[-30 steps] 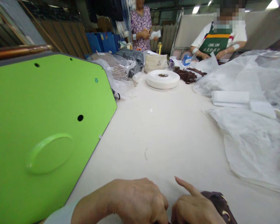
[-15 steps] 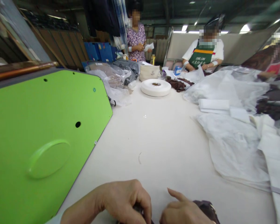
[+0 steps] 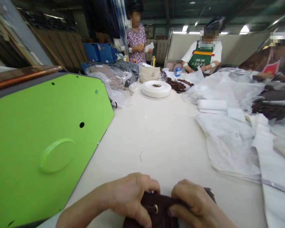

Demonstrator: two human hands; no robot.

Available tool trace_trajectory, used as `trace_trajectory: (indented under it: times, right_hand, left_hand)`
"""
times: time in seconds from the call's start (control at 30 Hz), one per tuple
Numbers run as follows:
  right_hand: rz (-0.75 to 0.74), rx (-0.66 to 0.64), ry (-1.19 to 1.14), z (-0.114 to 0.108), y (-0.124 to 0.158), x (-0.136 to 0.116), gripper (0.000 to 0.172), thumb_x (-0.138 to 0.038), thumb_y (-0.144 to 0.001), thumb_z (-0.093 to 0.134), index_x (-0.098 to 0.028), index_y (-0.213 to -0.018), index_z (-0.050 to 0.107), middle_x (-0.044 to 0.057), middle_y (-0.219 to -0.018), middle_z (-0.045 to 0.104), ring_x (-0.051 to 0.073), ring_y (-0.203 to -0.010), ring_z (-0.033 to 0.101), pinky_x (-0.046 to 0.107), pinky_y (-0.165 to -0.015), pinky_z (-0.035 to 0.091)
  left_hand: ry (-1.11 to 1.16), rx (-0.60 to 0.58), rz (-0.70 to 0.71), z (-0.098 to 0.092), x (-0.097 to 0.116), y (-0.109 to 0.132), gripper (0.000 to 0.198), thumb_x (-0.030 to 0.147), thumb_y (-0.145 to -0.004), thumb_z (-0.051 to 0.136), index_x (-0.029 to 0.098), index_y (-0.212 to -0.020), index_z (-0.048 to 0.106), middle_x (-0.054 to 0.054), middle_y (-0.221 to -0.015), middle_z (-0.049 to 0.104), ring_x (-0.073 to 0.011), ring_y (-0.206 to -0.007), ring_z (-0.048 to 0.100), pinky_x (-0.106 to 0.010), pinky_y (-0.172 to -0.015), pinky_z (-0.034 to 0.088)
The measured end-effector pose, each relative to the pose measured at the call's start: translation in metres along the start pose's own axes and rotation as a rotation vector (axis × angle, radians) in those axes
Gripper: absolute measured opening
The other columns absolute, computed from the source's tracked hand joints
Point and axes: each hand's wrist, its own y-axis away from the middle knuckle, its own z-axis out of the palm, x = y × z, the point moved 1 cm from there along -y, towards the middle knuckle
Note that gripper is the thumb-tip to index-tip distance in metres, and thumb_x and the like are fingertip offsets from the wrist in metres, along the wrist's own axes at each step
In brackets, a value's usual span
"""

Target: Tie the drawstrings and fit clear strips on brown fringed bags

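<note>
A dark brown drawstring bag [image 3: 161, 217] lies at the bottom edge of the view, with a gold eyelet and a cord on it. Its lower part is cut off by the frame. My left hand [image 3: 129, 198] grips the bag's left side, thumb in front and fingers over the top edge. On the right side, my right hand [image 3: 192, 201] pinches the cloth between thumb and bent fingers. Just behind the right hand, a dark piece with a metal ring [image 3: 210, 193] peeks out; whether it belongs to the bag I cannot tell.
A green machine panel [image 3: 61, 120] borders the white table [image 3: 142, 136] on the left. Clear plastic bags [image 3: 232, 145] and white strips lie right. A white tape roll [image 3: 156, 89], a beige pouch [image 3: 149, 74] and brown cloth [image 3: 178, 85] sit farther back. Several people work beyond.
The bag has come further into view between my hands. My right hand, its index finger stretched out before, now pinches the bag's right side. The view has shifted slightly.
</note>
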Motion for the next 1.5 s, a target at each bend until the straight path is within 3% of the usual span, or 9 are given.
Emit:
trace_trajectory:
  times: [0.2, 0.33, 0.7, 0.87, 0.97, 1.1, 1.2, 1.33, 1.5]
  right_hand:
    - [0.097, 0.207, 0.104, -0.035, -0.020, 0.015, 0.012, -0.025, -0.081, 0.057, -0.019, -0.070, 0.058, -0.001, -0.064, 0.058, 0.015, -0.065, 0.056, 0.023, -0.057, 0.037]
    - [0.173, 0.249, 0.198, -0.040, -0.029, 0.021, 0.012, -0.026, -0.082, 0.056, -0.018, -0.074, 0.060, 0.001, -0.064, 0.059, 0.016, -0.065, 0.055, 0.024, -0.057, 0.034]
    - [0.202, 0.334, 0.250, -0.039, -0.016, 0.016, 0.013, -0.031, -0.079, 0.060, -0.019, -0.072, 0.062, 0.000, -0.061, 0.059, 0.015, -0.061, 0.054, 0.023, -0.055, 0.031]
    - [0.224, 0.282, 0.162, -0.037, -0.033, 0.021, 0.012, -0.030, -0.079, 0.059, -0.019, -0.079, 0.064, 0.001, -0.069, 0.064, 0.014, -0.066, 0.057, 0.022, -0.057, 0.035]
    - [0.253, 0.308, 0.151, -0.027, -0.034, 0.020, 0.018, -0.027, -0.078, 0.062, -0.017, -0.092, 0.064, 0.005, -0.089, 0.067, 0.017, -0.081, 0.059, 0.026, -0.071, 0.039]
    - [0.278, 0.386, 0.150, -0.016, -0.008, 0.013, 0.038, -0.026, -0.076, 0.064, -0.019, -0.113, 0.056, 0.007, -0.112, 0.061, 0.019, -0.101, 0.055, 0.030, -0.090, 0.034]
    - [0.326, 0.458, 0.155, -0.006, 0.026, 0.007, 0.029, -0.023, -0.078, 0.061, -0.021, -0.107, 0.059, 0.005, -0.110, 0.062, 0.019, -0.107, 0.051, 0.033, -0.096, 0.029]
    - [0.457, 0.576, 0.119, 0.016, 0.062, 0.016, 0.019, -0.026, -0.085, 0.051, -0.017, -0.097, 0.062, 0.009, -0.101, 0.062, 0.021, -0.097, 0.055, 0.033, -0.087, 0.037]
    - [0.562, 0.703, 0.028, 0.046, 0.065, 0.036, 0.024, -0.027, -0.089, 0.041, -0.016, -0.100, 0.059, 0.011, -0.100, 0.062, 0.020, -0.095, 0.056, 0.031, -0.081, 0.042]
  left_hand:
    - [-0.300, -0.017, 0.094, -0.071, 0.038, -0.043, 0.042, 0.035, -0.061, 0.074, 0.019, -0.096, 0.058, 0.002, -0.079, 0.058, -0.0131, -0.070, 0.052, -0.020, -0.057, 0.036]
    - [-0.386, -0.138, -0.005, -0.089, 0.046, -0.075, 0.048, 0.054, -0.064, 0.066, 0.015, -0.091, 0.060, 0.000, -0.071, 0.057, -0.0141, -0.063, 0.051, -0.023, -0.053, 0.037]
    - [-0.318, -0.097, -0.131, -0.082, 0.064, -0.069, 0.035, 0.045, -0.051, 0.073, 0.014, -0.064, 0.064, 0.002, -0.051, 0.052, -0.0127, -0.050, 0.046, -0.025, -0.047, 0.035]
    - [-0.269, -0.004, -0.202, -0.083, 0.051, -0.076, 0.027, 0.038, -0.051, 0.071, 0.014, -0.060, 0.062, 0.002, -0.051, 0.052, -0.0126, -0.050, 0.045, -0.025, -0.047, 0.032]
    - [-0.232, -0.010, -0.283, -0.070, 0.033, -0.080, 0.024, 0.033, -0.047, 0.070, 0.013, -0.053, 0.058, 0.001, -0.047, 0.049, -0.0123, -0.047, 0.043, -0.025, -0.045, 0.031]
    - [-0.118, -0.033, -0.336, -0.051, 0.006, -0.075, 0.024, 0.038, -0.050, 0.060, 0.015, -0.052, 0.053, 0.002, -0.046, 0.049, -0.0119, -0.045, 0.044, -0.023, -0.042, 0.032]
    - [-0.022, -0.058, -0.348, -0.044, -0.007, -0.070, 0.026, 0.041, -0.050, 0.058, 0.016, -0.052, 0.052, 0.001, -0.047, 0.051, -0.0121, -0.046, 0.047, -0.023, -0.043, 0.037]
    - [0.060, -0.096, -0.394, -0.041, -0.007, -0.064, 0.023, 0.037, -0.048, 0.059, 0.015, -0.049, 0.052, -0.002, -0.047, 0.054, -0.0141, -0.045, 0.051, -0.024, -0.043, 0.042]
    - [0.033, -0.048, -0.382, -0.037, 0.005, -0.058, 0.017, 0.030, -0.050, 0.059, 0.014, -0.051, 0.056, -0.001, -0.048, 0.055, -0.0139, -0.046, 0.051, -0.025, -0.044, 0.042]
